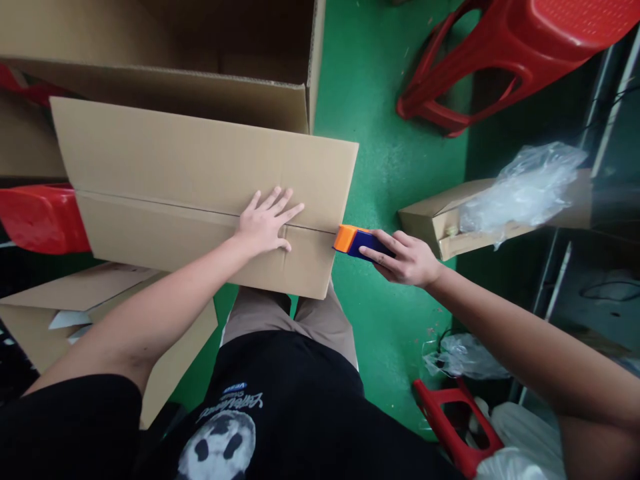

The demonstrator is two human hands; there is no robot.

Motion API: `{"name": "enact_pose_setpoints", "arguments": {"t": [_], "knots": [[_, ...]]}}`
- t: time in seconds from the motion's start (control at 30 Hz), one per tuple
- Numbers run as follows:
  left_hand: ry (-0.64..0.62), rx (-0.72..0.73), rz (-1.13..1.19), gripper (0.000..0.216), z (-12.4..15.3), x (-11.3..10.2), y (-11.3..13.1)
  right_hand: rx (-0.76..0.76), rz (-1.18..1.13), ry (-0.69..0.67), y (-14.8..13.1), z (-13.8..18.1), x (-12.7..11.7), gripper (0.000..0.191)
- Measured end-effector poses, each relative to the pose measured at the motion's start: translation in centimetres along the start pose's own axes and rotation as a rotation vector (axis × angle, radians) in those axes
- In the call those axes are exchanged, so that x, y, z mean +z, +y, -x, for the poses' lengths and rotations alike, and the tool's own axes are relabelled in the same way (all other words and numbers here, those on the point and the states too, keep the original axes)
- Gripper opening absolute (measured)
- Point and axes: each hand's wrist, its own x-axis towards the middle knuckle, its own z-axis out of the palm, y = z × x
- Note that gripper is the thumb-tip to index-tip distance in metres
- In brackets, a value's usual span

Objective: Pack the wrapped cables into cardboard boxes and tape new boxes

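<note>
A cardboard box (pixel 165 160) lies in front of me with its two flaps folded flat and a seam running between them. My left hand (pixel 264 223) rests on the flaps across the seam, fingers spread. In my right hand (pixel 403 259) is an orange and dark blue tape dispenser (pixel 357 241), the fingers wrapped around its blue body. Its orange end is at the right edge of the box, in line with the seam. Whether tape is stuck to the box there I cannot tell.
A large open carton (pixel 240 100) stands beyond the box. Red stools (pixel 515 60) are at the upper right, and another red stool (pixel 43 217) is at the left. On the right, a carton (pixel 425 213) carries clear plastic wrap (pixel 525 187). Another open carton (pixel 190 333) sits at lower left.
</note>
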Motion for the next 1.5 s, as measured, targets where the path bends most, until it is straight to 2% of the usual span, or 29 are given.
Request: {"name": "enact_pose_setpoints", "arguments": {"t": [0.13,0.3,0.47,0.53,0.63,0.73,0.8,0.93,1.1,1.2,1.3,1.4,1.5], "knots": [[-0.01,-0.006,-0.008,0.113,0.1,-0.2,0.2,0.009,-0.01,-0.034,1.0,1.2,0.2,0.061],[-0.02,-0.02,-0.025,0.112,0.1,-0.5,0.3,0.12,-0.046,-0.21,2.1,3.9,0.5,0.056],[-0.057,-0.04,-0.051,0.117,0.5,-1.2,0.5,0.124,-0.149,-0.142,2.8,4.7,1.7,0.057],[-0.066,-0.045,-0.061,0.119,0.6,-1.5,1.8,0.124,-0.158,-0.139,2.9,4.2,2.5,0.054],[-0.02,-0.01,-0.051,0.118,0.0,-1.2,5.5,0.128,-0.155,-0.175,3.1,3.1,3.7,0.05],[0.058,0.071,-0.007,0.107,-1.7,0.4,9.5,0.121,-0.145,-0.164,3.1,2.6,4.4,0.046],[0.092,0.094,0.013,0.096,-3.1,1.7,11.1,0.123,-0.142,-0.157,3.0,2.8,4.5,0.046],[0.126,0.089,0.012,0.087,-4.3,3.1,11.3,0.162,-0.174,-0.207,3.4,3.9,3.8,0.05],[0.116,0.085,0.006,0.08,-4.1,3.2,10.8,0.171,-0.137,-0.225,3.6,4.8,1.6,0.046],[0.114,0.087,0.011,0.081,-4.1,3.3,10.9,0.247,-0.085,-0.307,1.6,2.2,0.2,0.046],[0.128,0.083,0.024,0.081,-4.2,3.4,11.0,0.358,-0.022,-0.477,-1.7,-3.2,-0.5,0.044],[0.137,0.049,0.043,0.08,-4.2,3.6,11.6,0.41,0.033,-0.572,-4.1,-8.8,0.0,0.04],[0.149,-0.002,0.052,0.083,-4.3,4.2,12.8,0.41,0.054,-0.633,-4.7,-11.0,1.2,0.035]]}}
